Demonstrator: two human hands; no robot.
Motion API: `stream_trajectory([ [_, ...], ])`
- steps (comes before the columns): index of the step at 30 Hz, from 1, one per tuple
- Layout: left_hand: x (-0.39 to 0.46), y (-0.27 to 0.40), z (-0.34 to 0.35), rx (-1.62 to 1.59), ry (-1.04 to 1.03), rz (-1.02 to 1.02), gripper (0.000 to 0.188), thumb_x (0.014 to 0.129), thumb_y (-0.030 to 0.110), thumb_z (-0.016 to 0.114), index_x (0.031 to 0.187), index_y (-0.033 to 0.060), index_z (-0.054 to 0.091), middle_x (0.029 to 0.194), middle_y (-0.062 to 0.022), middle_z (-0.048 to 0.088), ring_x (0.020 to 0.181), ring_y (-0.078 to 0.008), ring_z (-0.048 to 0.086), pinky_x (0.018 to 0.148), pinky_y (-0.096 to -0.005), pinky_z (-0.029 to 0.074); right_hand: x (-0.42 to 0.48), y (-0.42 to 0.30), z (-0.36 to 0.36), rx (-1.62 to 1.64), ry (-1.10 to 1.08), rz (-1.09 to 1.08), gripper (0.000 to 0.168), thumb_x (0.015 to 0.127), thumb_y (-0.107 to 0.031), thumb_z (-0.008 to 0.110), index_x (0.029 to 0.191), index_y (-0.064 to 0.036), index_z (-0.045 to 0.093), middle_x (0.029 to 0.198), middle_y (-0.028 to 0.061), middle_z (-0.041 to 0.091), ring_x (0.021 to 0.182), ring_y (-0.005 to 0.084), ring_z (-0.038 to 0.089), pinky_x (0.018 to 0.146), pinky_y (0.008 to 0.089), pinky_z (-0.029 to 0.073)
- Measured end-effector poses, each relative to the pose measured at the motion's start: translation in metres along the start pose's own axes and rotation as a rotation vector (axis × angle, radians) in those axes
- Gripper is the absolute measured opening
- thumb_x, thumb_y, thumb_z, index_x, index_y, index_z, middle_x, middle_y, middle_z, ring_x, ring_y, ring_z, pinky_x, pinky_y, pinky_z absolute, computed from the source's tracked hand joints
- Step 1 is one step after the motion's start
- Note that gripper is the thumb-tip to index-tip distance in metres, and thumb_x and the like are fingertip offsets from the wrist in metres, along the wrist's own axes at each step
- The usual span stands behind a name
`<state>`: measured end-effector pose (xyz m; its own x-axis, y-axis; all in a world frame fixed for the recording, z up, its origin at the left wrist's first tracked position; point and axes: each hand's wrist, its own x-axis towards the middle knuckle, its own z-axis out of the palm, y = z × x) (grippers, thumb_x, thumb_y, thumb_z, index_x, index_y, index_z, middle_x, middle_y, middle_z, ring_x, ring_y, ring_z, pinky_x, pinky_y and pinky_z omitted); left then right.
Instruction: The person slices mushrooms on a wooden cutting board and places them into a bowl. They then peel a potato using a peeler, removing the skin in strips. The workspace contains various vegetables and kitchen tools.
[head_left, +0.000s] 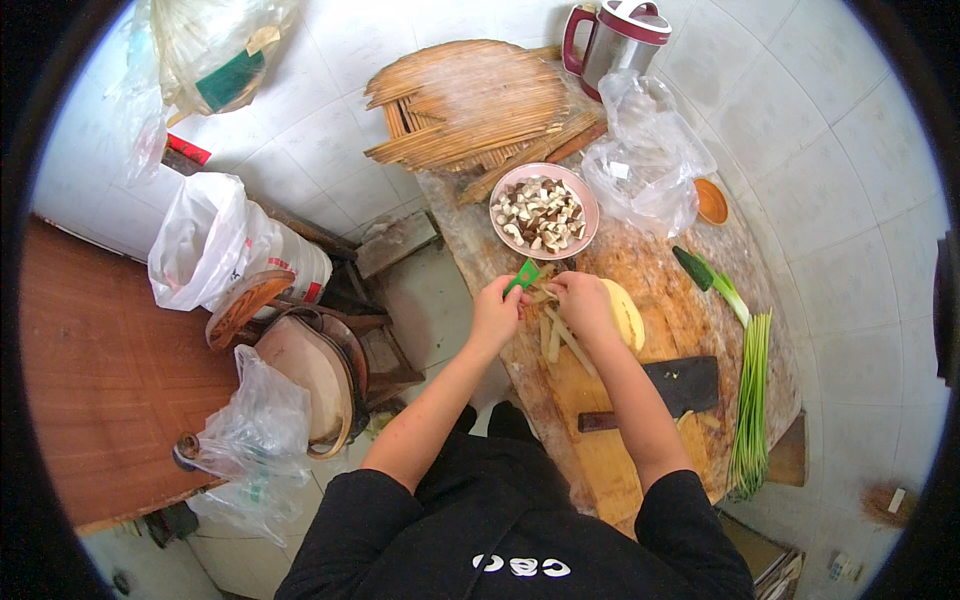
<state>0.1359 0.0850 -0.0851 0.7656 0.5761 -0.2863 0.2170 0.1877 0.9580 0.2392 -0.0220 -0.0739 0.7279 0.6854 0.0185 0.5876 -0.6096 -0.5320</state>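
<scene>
My left hand (495, 313) holds a green-handled peeler (523, 276) at the near edge of the wooden cutting board (581, 469). Close beside it, my right hand (586, 306) pinches a thin strip of peel (550, 293) between its fingertips. Loose strips of vegetable peel (555, 339) lie below the fingers. A peeled, pale-yellow vegetable (626, 315), probably potato, rests on the board, partly hidden by my right hand. Further down, a dark-bladed cleaver (682, 381) lies flat, my right forearm crossing over it.
A pink bowl of chopped mushrooms (541, 214) stands just beyond my hands. Garlic chives (752, 405), a cucumber piece (692, 268) and scallion (729, 296) lie right. Behind are a plastic bag (645, 165), a soymilk maker (622, 41) and a stalk mat (480, 97).
</scene>
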Motion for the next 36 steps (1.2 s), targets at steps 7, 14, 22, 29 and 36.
stream_trajectory([
  [7, -0.004, 0.003, -0.004, 0.533, 0.021, 0.273, 0.015, 0.083, 0.009, 0.050, 0.094, 0.0009, 0.056, 0.078, -0.0124, 0.059, 0.067, -0.0259, 0.058, 0.062, -0.0341, 0.044, 0.006, -0.013, -0.014, 0.206, 0.195, -0.143, 0.012, 0.070, -0.011, 0.063, 0.080, -0.004, 0.064, 0.077, 0.0110, 0.059, 0.080, 0.0279, 0.055, 0.072, 0.0365, 0.044],
  [14, -0.005, 0.010, 0.009, 0.592, 0.067, 0.383, 0.016, 0.080, 0.009, 0.052, 0.094, 0.0014, 0.056, 0.083, -0.0180, 0.058, 0.079, -0.0354, 0.055, 0.068, -0.0395, 0.043, 0.011, -0.005, -0.002, 0.291, 0.309, -0.161, 0.014, 0.070, -0.006, 0.061, 0.083, -0.004, 0.062, 0.079, 0.0117, 0.060, 0.081, 0.0272, 0.056, 0.071, 0.0353, 0.045],
  [22, 0.000, 0.014, 0.025, 0.290, 0.114, 0.183, 0.013, 0.083, 0.007, 0.048, 0.091, 0.0000, 0.056, 0.070, -0.0104, 0.059, 0.061, -0.0217, 0.056, 0.058, -0.0343, 0.043, 0.007, -0.011, 0.005, 0.201, 0.420, -0.161, 0.016, 0.068, -0.005, 0.061, 0.084, -0.006, 0.058, 0.073, 0.0114, 0.057, 0.074, 0.0278, 0.054, 0.065, 0.0366, 0.045],
  [29, 0.008, 0.008, 0.011, 0.334, 0.078, 0.091, 0.018, 0.085, 0.009, 0.046, 0.099, 0.0012, 0.054, 0.071, -0.0053, 0.057, 0.061, -0.0132, 0.052, 0.058, -0.0296, 0.043, -0.020, 0.007, -0.012, -0.161, 0.303, -0.430, 0.022, 0.068, -0.005, 0.062, 0.090, -0.008, 0.063, 0.082, 0.0116, 0.060, 0.080, 0.0256, 0.056, 0.071, 0.0367, 0.046],
  [36, 0.013, -0.017, 0.039, 0.568, -0.133, 0.159, 0.031, 0.082, 0.011, 0.046, 0.112, 0.0088, 0.051, 0.100, -0.0172, 0.056, 0.093, -0.0339, 0.052, 0.079, -0.0412, 0.041, -0.051, 0.040, -0.068, 0.264, 0.135, 0.185, 0.036, 0.072, -0.013, 0.066, 0.106, -0.008, 0.058, 0.103, 0.0155, 0.056, 0.096, 0.0295, 0.052, 0.085, 0.0369, 0.040],
])
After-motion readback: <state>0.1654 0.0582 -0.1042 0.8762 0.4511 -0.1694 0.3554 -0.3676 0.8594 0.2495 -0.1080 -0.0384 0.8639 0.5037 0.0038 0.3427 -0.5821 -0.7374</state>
